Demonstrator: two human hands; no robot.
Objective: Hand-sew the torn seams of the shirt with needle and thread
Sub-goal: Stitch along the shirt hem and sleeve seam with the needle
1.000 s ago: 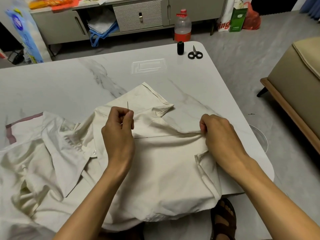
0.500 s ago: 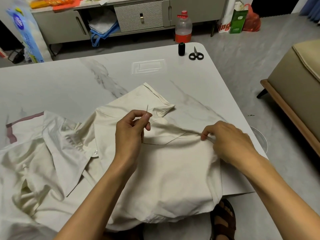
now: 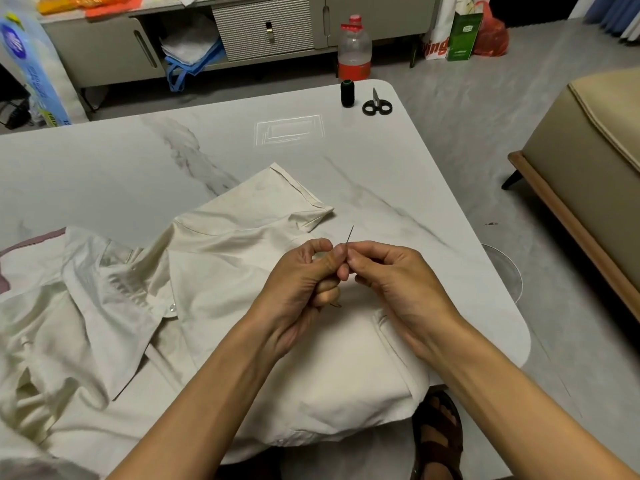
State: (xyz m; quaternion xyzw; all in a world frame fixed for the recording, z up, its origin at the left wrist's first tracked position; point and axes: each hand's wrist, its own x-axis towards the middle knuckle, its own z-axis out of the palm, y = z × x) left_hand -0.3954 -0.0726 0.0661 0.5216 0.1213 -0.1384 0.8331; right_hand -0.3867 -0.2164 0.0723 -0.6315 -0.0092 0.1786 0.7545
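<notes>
A cream shirt (image 3: pixel 214 306) lies spread and crumpled over the near part of the marble table (image 3: pixel 138 161). Above its right side my two hands meet. My left hand (image 3: pixel 304 282) pinches a thin needle (image 3: pixel 349 234) that points up and away between thumb and forefinger. My right hand (image 3: pixel 391 275) has its fingertips closed right beside the needle's lower end; whether they hold the thread is too fine to tell. A short bit of dark thread (image 3: pixel 335 305) shows under my left hand's fingers.
A black thread spool (image 3: pixel 347 94) and small black scissors (image 3: pixel 376 105) sit at the table's far right corner. A beige sofa (image 3: pixel 595 161) stands to the right, a low cabinet (image 3: pixel 214 32) and a plastic bottle (image 3: pixel 354 50) beyond the table. A sandalled foot (image 3: pixel 438 441) shows below.
My left hand carried the needle to the right. My right hand left the shirt seam and came in to meet it. The thread is no longer stretched across the shirt.
</notes>
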